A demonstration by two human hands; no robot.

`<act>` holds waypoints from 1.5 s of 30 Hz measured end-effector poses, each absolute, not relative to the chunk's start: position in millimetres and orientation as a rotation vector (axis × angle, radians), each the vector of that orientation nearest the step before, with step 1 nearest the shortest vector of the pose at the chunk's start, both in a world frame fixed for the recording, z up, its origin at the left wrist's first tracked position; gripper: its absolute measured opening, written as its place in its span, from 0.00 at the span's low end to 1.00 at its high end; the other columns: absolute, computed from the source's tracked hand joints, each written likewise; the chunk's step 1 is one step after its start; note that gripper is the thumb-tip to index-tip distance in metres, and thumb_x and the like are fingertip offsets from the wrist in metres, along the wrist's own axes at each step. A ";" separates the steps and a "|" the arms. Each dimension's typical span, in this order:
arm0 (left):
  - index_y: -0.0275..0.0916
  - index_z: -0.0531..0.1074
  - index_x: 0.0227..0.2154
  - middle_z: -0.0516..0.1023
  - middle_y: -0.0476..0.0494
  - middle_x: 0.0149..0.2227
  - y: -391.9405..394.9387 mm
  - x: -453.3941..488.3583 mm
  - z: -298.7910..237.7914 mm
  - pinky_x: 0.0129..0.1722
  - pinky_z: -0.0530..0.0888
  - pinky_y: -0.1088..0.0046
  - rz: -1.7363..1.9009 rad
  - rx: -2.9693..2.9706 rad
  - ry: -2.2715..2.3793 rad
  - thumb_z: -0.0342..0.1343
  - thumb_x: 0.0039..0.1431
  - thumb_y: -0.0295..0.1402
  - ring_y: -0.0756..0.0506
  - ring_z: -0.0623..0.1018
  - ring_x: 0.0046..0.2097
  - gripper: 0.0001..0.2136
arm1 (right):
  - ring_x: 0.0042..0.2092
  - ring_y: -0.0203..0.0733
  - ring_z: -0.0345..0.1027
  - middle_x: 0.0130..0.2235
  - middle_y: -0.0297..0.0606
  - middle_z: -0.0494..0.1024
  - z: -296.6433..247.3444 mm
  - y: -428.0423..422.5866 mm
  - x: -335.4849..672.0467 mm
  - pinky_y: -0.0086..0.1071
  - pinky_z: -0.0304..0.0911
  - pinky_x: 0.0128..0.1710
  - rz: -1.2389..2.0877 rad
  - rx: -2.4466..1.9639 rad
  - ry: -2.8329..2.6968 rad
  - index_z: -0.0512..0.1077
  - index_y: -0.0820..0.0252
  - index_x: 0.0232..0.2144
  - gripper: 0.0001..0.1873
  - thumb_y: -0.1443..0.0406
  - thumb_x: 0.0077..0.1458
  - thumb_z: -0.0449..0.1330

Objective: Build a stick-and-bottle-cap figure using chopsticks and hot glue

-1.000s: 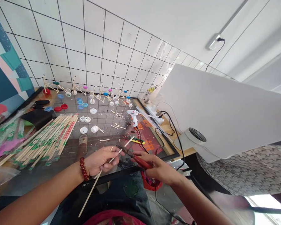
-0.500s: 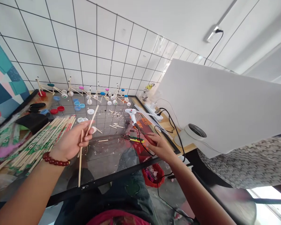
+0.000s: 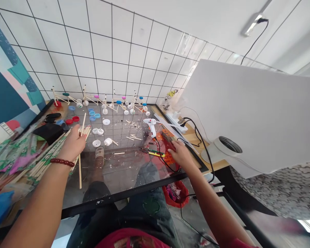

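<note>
Wooden stick point(image 3: 80, 174), hands point(image 3: 73, 145) point(image 3: 180, 154) well apart

Drew apart since a second ago, away from the front middle of the desk point(image 3: 124, 172). Carried the left hand point(image 3: 73, 143) leftward over the wrapped chopsticks point(image 3: 48, 156), pale sticks point(image 3: 80, 174) included. Took the pliers point(image 3: 166, 137) off the sticks, right and back to near the glue gun point(image 3: 152, 125), under the right hand's point(image 3: 180, 153) fingertips. Uncovered the red bin point(image 3: 173, 202) below.
</note>
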State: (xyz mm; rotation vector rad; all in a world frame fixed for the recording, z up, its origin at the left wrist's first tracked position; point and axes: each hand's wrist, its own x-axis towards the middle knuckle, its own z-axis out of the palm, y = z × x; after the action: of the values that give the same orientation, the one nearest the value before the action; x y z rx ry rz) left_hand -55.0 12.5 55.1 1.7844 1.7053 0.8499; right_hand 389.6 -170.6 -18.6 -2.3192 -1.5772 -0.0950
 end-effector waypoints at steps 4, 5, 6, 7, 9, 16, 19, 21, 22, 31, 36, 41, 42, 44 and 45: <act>0.25 0.58 0.72 0.67 0.17 0.70 11.0 -56.8 69.7 0.69 0.67 0.42 0.629 1.881 1.873 0.54 0.61 0.23 0.25 0.70 0.70 0.36 | 0.60 0.57 0.74 0.60 0.56 0.78 -22.4 -169.1 391.7 0.46 0.67 0.63 -0.104 -2.283 -1.610 0.79 0.63 0.56 0.21 0.65 0.62 0.62; 0.24 0.58 0.73 0.66 0.16 0.70 10.6 -57.4 72.0 0.69 0.67 0.42 0.594 1.889 1.890 0.54 0.61 0.23 0.25 0.70 0.70 0.36 | 0.60 0.57 0.74 0.60 0.56 0.78 -23.2 -168.9 391.9 0.47 0.68 0.63 -0.107 -2.279 -1.614 0.79 0.63 0.55 0.20 0.65 0.62 0.62; 0.24 0.58 0.73 0.66 0.16 0.69 10.5 -58.2 73.5 0.69 0.67 0.43 0.563 1.892 1.902 0.54 0.61 0.23 0.25 0.71 0.69 0.36 | 0.59 0.58 0.73 0.60 0.56 0.78 -24.1 -168.7 391.8 0.47 0.68 0.62 -0.111 -2.279 -1.617 0.79 0.63 0.55 0.20 0.65 0.62 0.62; 0.25 0.58 0.74 0.67 0.16 0.69 11.0 -59.4 74.1 0.69 0.67 0.44 0.539 1.893 1.913 0.54 0.61 0.23 0.25 0.72 0.69 0.37 | 0.59 0.58 0.73 0.60 0.56 0.78 -24.9 -168.4 391.4 0.48 0.68 0.62 -0.115 -2.279 -1.618 0.79 0.62 0.55 0.20 0.65 0.62 0.61; 0.24 0.58 0.74 0.67 0.16 0.69 13.0 -61.9 73.3 0.69 0.67 0.46 0.497 1.904 1.929 0.54 0.61 0.23 0.26 0.73 0.68 0.37 | 0.59 0.58 0.73 0.60 0.56 0.78 -26.0 -168.2 389.1 0.49 0.68 0.62 -0.122 -2.282 -1.616 0.79 0.62 0.55 0.20 0.65 0.62 0.60; 0.23 0.59 0.73 0.70 0.16 0.65 16.4 -62.8 68.6 0.66 0.70 0.48 0.402 1.992 1.965 0.52 0.63 0.24 0.24 0.73 0.66 0.34 | 0.64 0.66 0.68 0.64 0.56 0.76 -2.2 -173.2 361.5 0.56 0.66 0.61 -0.310 -2.352 -1.557 0.76 0.62 0.61 0.25 0.65 0.63 0.59; 0.23 0.59 0.72 0.69 0.17 0.64 13.1 -61.7 70.1 0.65 0.70 0.49 0.424 2.010 1.963 0.51 0.65 0.25 0.25 0.75 0.63 0.33 | 0.57 0.57 0.74 0.58 0.54 0.81 22.6 -159.8 333.1 0.46 0.68 0.58 -0.206 -2.142 -1.789 0.78 0.60 0.60 0.23 0.66 0.66 0.56; 0.24 0.61 0.71 0.70 0.20 0.60 11.3 -61.5 70.3 0.63 0.71 0.48 0.463 2.039 1.941 0.53 0.63 0.25 0.26 0.76 0.60 0.33 | 0.54 0.54 0.77 0.54 0.51 0.84 36.6 -140.3 309.5 0.41 0.68 0.56 -0.091 -2.110 -1.937 0.81 0.58 0.55 0.19 0.66 0.69 0.55; 0.25 0.62 0.70 0.71 0.23 0.58 10.6 -61.4 69.9 0.62 0.72 0.48 0.480 2.053 1.939 0.54 0.62 0.25 0.26 0.76 0.59 0.32 | 0.54 0.54 0.77 0.53 0.49 0.85 41.6 -128.5 297.7 0.40 0.68 0.55 -0.051 -2.138 -1.994 0.82 0.57 0.53 0.18 0.66 0.69 0.55; 0.24 0.69 0.65 0.73 0.22 0.54 8.6 -58.0 61.1 0.65 0.68 0.45 0.428 2.176 1.940 0.58 0.58 0.26 0.23 0.72 0.62 0.30 | 0.51 0.54 0.79 0.47 0.54 0.85 37.8 -64.9 258.8 0.40 0.68 0.53 0.053 -2.264 -2.029 0.84 0.61 0.40 0.13 0.66 0.69 0.58; 0.28 0.75 0.60 0.71 0.21 0.64 -4.7 -45.2 61.8 0.71 0.60 0.42 0.901 2.228 1.846 0.54 0.64 0.28 0.26 0.66 0.70 0.23 | 0.48 0.50 0.78 0.45 0.49 0.85 28.7 -66.3 267.3 0.38 0.69 0.49 0.177 -2.138 -1.856 0.79 0.61 0.45 0.11 0.67 0.69 0.56; 0.39 0.82 0.48 0.84 0.36 0.49 -39.8 -7.1 56.8 0.54 0.79 0.56 1.149 1.687 1.289 0.62 0.61 0.39 0.37 0.82 0.48 0.15 | 0.35 0.39 0.73 0.32 0.32 0.80 19.6 -75.5 255.8 0.33 0.69 0.41 0.962 -1.331 -1.455 0.74 0.56 0.38 0.10 0.56 0.66 0.62; 0.39 0.83 0.47 0.85 0.37 0.45 -47.2 0.9 54.5 0.49 0.80 0.58 1.078 1.525 1.193 0.67 0.57 0.41 0.38 0.82 0.44 0.17 | 0.34 0.39 0.72 0.31 0.31 0.79 18.7 -78.3 250.7 0.33 0.69 0.40 1.060 -1.210 -1.433 0.74 0.56 0.38 0.13 0.53 0.64 0.64; 0.38 0.84 0.46 0.86 0.38 0.43 -58.8 13.9 50.2 0.43 0.81 0.61 1.004 1.301 1.035 0.73 0.50 0.41 0.40 0.82 0.40 0.20 | 0.33 0.38 0.70 0.29 0.30 0.78 18.1 -83.5 240.3 0.34 0.68 0.39 1.190 -1.082 -1.452 0.75 0.56 0.38 0.18 0.48 0.62 0.66; 0.38 0.85 0.43 0.86 0.39 0.40 -62.5 18.3 48.6 0.41 0.80 0.63 0.996 1.227 0.995 0.74 0.47 0.39 0.42 0.81 0.37 0.19 | 0.32 0.38 0.70 0.29 0.30 0.77 18.2 -85.5 235.7 0.34 0.68 0.38 1.226 -1.059 -1.473 0.75 0.56 0.38 0.19 0.47 0.61 0.67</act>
State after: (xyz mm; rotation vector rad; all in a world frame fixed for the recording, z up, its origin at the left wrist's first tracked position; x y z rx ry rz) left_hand 18.3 -62.5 48.6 1.2272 0.9947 0.9965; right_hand 235.7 -85.5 18.2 -1.0588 -1.4729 1.2258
